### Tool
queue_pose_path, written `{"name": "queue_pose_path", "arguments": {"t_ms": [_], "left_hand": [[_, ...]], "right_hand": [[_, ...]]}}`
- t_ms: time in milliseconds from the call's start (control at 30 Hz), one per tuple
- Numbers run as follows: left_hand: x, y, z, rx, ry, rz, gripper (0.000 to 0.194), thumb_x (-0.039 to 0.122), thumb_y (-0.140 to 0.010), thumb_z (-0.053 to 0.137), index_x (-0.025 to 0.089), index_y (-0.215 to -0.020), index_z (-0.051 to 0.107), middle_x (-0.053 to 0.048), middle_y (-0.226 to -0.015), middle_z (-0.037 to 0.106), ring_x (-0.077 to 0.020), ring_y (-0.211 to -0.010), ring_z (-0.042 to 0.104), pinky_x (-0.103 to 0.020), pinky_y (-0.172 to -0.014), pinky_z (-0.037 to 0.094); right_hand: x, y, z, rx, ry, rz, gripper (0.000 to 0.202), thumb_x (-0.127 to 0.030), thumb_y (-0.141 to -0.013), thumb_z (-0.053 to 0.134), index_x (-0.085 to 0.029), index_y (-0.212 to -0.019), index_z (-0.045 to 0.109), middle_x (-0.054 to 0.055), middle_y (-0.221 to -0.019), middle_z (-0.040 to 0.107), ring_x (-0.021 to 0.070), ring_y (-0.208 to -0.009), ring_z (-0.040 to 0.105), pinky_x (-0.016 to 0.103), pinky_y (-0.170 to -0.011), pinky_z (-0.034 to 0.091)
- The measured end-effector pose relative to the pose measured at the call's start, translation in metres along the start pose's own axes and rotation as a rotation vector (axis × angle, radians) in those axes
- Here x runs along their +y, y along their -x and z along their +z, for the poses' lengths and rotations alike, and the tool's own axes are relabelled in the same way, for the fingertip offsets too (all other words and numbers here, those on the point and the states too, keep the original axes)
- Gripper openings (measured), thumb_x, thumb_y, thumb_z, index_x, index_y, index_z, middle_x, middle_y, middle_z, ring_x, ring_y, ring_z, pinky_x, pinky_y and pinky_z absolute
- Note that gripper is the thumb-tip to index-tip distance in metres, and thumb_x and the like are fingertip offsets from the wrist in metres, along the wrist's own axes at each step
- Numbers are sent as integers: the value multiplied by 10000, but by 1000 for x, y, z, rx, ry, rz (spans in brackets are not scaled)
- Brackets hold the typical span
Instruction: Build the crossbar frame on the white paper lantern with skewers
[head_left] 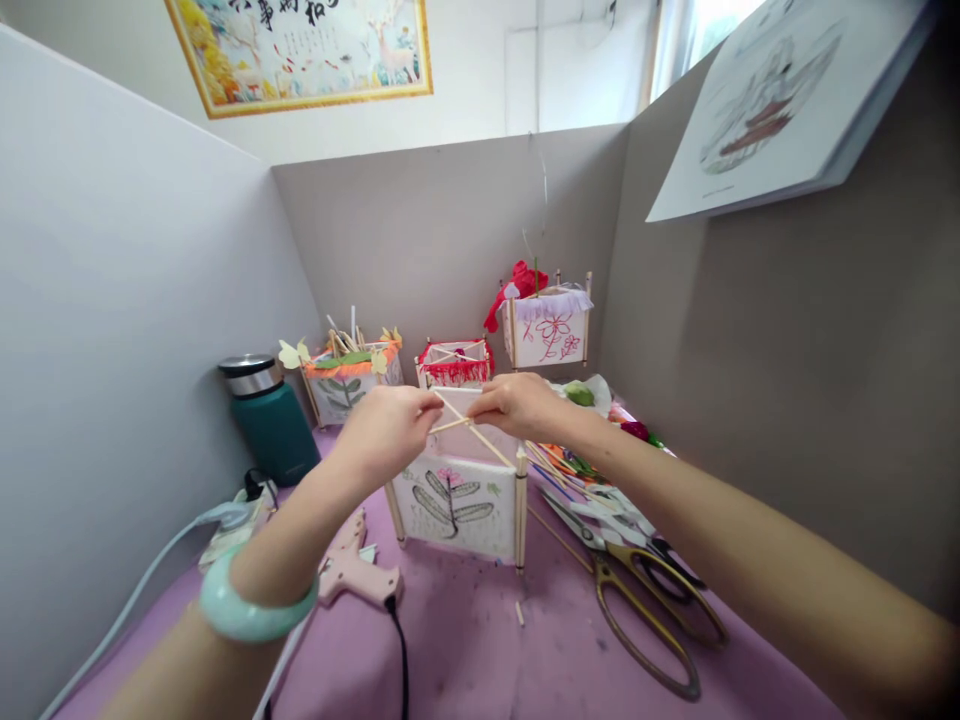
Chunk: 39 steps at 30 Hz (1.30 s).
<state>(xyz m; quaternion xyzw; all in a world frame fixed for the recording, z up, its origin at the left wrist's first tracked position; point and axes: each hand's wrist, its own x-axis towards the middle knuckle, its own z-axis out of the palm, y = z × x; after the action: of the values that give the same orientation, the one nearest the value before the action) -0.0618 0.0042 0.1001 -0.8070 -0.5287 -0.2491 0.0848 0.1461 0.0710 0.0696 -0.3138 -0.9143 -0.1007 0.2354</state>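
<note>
In front of me a square paper lantern [452, 512] stands upright on the table, with wooden sticks at its corners and a plant drawing on its near side. Thin wooden sticks [491, 445] cross over its open top. My left hand [391, 425] is closed in a pinch at the far left part of the crossing sticks. Opposite it, my right hand [517, 405] pinches a thin stick near the crossing point, thumb and fingers pressed together. The far rim of the lantern is partly covered by my hands.
Left are a pink glue gun [356, 575], a teal bottle [271, 425] and a power strip [244, 525]. Large scissors [637, 590] lie right, near loose sticks [559, 468]. More decorated lanterns [551, 335] are behind. Grey partitions [450, 220] enclose the purple table [465, 650].
</note>
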Motion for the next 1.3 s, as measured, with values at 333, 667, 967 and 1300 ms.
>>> {"name": "queue_pose_path", "arguments": {"t_ms": [333, 667, 967, 1300], "left_hand": [[7, -26, 25, -231, -134, -29, 209, 236, -730, 530, 246, -751, 738, -63, -719, 728, -217, -703, 641, -283, -588, 380], [0, -27, 28, -209, -65, 8, 199, 218, -708, 531, 245, -682, 726, -47, -664, 712, -197, -651, 623, -274, -569, 356], [2, -25, 27, -207, -109, 13, 224, 231, -741, 511, 237, -719, 734, -73, -685, 716, -232, -682, 637, -289, -574, 361], [5, -26, 24, -230, -157, -34, 235, 252, -752, 498, 229, -735, 732, -96, -732, 718, -255, -728, 644, -305, -592, 383]], "right_hand": [[0, 0, -7, 10, -21, 1, 166, -244, -830, 612, -279, -927, 742, 3, -867, 715, 144, -758, 606, 249, -600, 348], [50, 48, -15, 321, -316, 512, 130, -239, -784, 600, -190, -808, 718, 20, -805, 711, 153, -723, 610, 260, -658, 434], [49, 43, 5, 222, -483, 558, 84, -230, -767, 565, -176, -793, 624, 5, -715, 672, 115, -575, 578, 205, -495, 410], [51, 39, 14, 249, -506, 587, 67, -229, -768, 559, -178, -745, 595, 9, -664, 654, 115, -547, 554, 224, -512, 419]]}}
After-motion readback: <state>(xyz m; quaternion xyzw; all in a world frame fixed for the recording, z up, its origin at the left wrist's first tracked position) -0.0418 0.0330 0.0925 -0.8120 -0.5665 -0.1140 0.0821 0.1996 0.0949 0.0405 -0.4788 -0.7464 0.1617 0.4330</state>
